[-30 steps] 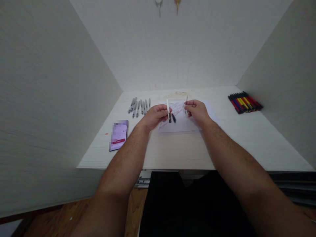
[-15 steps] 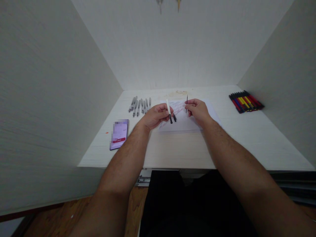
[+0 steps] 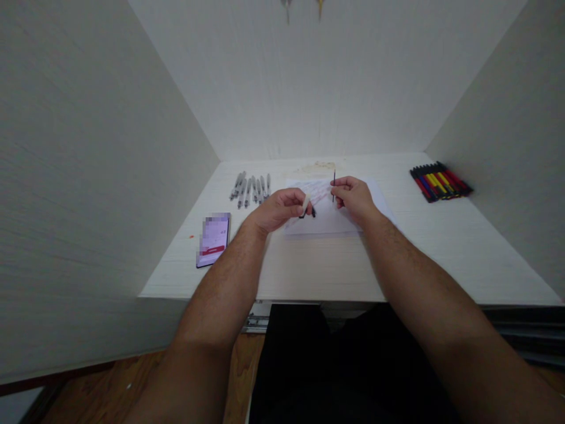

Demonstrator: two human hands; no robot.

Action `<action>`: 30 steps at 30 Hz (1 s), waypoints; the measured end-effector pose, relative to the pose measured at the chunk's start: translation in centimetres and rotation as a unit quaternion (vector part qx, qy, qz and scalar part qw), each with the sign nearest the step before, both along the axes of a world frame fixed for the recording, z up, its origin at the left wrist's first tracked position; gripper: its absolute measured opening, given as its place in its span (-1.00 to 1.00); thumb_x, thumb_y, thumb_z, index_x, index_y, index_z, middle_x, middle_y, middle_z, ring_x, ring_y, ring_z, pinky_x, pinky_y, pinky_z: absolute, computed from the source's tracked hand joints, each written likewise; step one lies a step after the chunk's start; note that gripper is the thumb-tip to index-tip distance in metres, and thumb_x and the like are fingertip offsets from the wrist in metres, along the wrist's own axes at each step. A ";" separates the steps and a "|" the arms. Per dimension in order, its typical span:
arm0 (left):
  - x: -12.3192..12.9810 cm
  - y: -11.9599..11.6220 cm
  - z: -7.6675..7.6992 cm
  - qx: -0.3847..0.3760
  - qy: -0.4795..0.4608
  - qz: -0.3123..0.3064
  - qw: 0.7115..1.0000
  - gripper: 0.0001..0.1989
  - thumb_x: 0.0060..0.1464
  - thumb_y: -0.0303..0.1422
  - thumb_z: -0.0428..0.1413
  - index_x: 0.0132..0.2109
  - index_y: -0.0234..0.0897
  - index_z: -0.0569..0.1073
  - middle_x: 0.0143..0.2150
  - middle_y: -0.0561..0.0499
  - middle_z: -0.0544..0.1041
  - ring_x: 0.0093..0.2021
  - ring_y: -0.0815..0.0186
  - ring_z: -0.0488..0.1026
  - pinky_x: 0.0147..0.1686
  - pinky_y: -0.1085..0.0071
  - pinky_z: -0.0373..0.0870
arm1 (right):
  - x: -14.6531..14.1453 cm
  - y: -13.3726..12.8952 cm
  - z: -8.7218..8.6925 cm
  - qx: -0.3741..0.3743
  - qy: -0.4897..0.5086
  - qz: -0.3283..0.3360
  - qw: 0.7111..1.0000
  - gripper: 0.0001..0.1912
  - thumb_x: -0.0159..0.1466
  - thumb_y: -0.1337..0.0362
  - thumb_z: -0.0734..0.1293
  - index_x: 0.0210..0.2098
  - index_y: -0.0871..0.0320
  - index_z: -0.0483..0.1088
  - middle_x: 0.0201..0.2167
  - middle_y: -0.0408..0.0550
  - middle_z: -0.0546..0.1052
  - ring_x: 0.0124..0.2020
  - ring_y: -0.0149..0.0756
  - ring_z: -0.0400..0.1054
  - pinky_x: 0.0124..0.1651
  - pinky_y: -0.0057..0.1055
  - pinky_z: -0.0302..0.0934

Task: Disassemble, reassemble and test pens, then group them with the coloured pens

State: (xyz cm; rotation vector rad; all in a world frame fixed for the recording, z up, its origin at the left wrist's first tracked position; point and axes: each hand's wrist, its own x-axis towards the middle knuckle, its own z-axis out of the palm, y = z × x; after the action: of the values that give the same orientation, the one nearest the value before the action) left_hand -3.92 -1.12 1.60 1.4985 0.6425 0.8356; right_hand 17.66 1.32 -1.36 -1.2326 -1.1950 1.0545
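My left hand (image 3: 282,209) is closed on a white pen barrel (image 3: 306,202) with a black end, held tilted over the left part of the paper. Between thumb and fingers of my right hand (image 3: 354,197) is a thin dark refill (image 3: 334,185), held upright. Both hands are above white paper (image 3: 326,227) that bears reddish and grey scribbles. A small black pen part (image 3: 313,211) shows just right of my left fingertips; whether it touches them I cannot tell.
Several clear pens (image 3: 249,189) lie at the back left of the white table (image 3: 318,271). A phone (image 3: 214,240) rests near the left edge. Several black, red, yellow and blue pens (image 3: 439,181) lie side by side at the right, near the side wall.
The white barrel in my left hand has turned, from nearly upright and long in view to tilted and foreshortened. My right hand and the refill have hardly moved.
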 end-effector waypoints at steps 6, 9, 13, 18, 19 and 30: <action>-0.3 -0.4 0.6 0.007 0.073 -0.024 0.997 -0.72 -0.27 -0.24 0.42 -0.52 -0.28 0.50 -0.37 -0.07 0.52 -0.19 0.24 0.47 -0.06 0.22 0.37 | -0.1 0.0 0.0 -0.009 0.011 -0.003 1.000 -0.85 0.05 0.43 0.35 -0.34 0.19 0.38 -0.68 -0.27 0.34 -0.71 -0.50 0.15 -0.62 -0.49 0.09; -0.3 -0.7 0.8 0.018 0.089 -0.035 0.995 -0.76 -0.21 -0.30 0.40 -0.55 -0.29 0.50 -0.40 -0.08 0.52 -0.21 0.23 0.48 -0.09 0.21 0.38 | 0.0 0.1 -0.2 -0.001 0.019 0.001 1.000 -0.85 0.04 0.43 0.35 -0.35 0.19 0.39 -0.69 -0.27 0.34 -0.72 -0.49 0.15 -0.64 -0.48 0.07; -0.4 -0.6 0.6 0.032 0.069 -0.058 0.995 -0.74 -0.22 -0.21 0.40 -0.54 -0.26 0.53 -0.40 -0.07 0.51 -0.22 0.23 0.47 -0.07 0.18 0.39 | 0.0 0.1 -0.2 0.000 0.016 0.003 1.000 -0.85 0.05 0.43 0.35 -0.35 0.19 0.39 -0.69 -0.27 0.35 -0.71 -0.50 0.16 -0.63 -0.49 0.08; -0.6 0.3 -0.3 0.071 -0.015 -0.134 0.988 -0.67 -0.22 -0.07 0.37 -0.50 -0.25 0.57 -0.42 -0.04 0.49 -0.28 0.28 0.43 -0.06 0.19 0.37 | 0.0 0.0 0.0 -0.003 0.008 -0.003 1.000 -0.86 0.05 0.43 0.35 -0.35 0.20 0.39 -0.70 -0.27 0.35 -0.73 -0.51 0.15 -0.64 -0.50 0.08; -0.6 0.4 -0.4 0.078 -0.032 -0.147 0.985 -0.68 -0.20 -0.08 0.37 -0.48 -0.25 0.58 -0.42 -0.04 0.49 -0.29 0.29 0.43 -0.06 0.20 0.37 | 0.0 0.0 0.0 -0.002 0.009 -0.003 1.000 -0.86 0.05 0.43 0.35 -0.36 0.20 0.39 -0.70 -0.27 0.35 -0.73 -0.50 0.15 -0.65 -0.50 0.08; -0.5 0.1 -0.1 0.075 -0.018 -0.150 0.986 -0.69 -0.19 -0.06 0.36 -0.46 -0.22 0.60 -0.43 -0.06 0.49 -0.29 0.26 0.42 -0.09 0.18 0.36 | 0.0 0.2 -0.2 -0.003 0.015 -0.002 1.000 -0.85 0.04 0.43 0.37 -0.36 0.18 0.40 -0.70 -0.26 0.36 -0.72 -0.49 0.16 -0.64 -0.50 0.09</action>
State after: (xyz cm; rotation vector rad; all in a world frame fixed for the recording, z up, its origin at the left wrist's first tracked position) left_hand -4.43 -1.03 1.46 1.6629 0.3202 0.6872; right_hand 17.65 1.48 -1.61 -1.2186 -1.1664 1.0719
